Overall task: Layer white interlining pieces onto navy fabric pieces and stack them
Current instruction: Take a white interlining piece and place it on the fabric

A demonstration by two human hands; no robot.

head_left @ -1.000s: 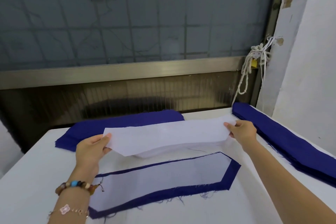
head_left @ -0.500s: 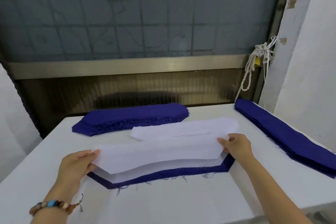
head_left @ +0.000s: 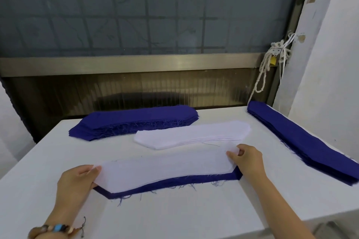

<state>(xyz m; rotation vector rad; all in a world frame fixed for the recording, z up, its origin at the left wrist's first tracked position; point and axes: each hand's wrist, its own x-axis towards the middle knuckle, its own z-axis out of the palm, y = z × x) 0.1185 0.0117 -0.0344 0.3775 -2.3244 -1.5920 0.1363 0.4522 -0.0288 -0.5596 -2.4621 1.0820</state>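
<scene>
The left end of an interlining (head_left: 165,167) is pinched by the left hand (head_left: 77,182), thumb on top and fingers curled beneath. The right end is pinched in the same way by the right hand (head_left: 246,159). The sheet is held stretched between them, low over a navy piece (head_left: 174,183) that lies flat on the table (head_left: 174,217), towards its front. A navy band is left showing along the near side and at both slanted ends. The far navy edge is hidden by the white.

Misalignment is judged the chief risk from here. A wide margin is shown in front and none is seen behind, so the sheet may be set too far back if it is let go as it lies. If one end is released before the other, the thin sheet could be swung or wrinkled, and a fold could be trapped. The navy piece may itself be dragged askew if its frayed edge is caught by the fingers under the ends as they are drawn out.

Just behind lies the white stack (head_left: 194,134), with a loose thread (head_left: 211,144) beside it. Such a thread could be caught between layers. Further back a navy stack (head_left: 136,120) is set, and another (head_left: 303,139) along the right side, well apart. The white stack could be knocked out of line if a wrist were swept back carelessly.
</scene>
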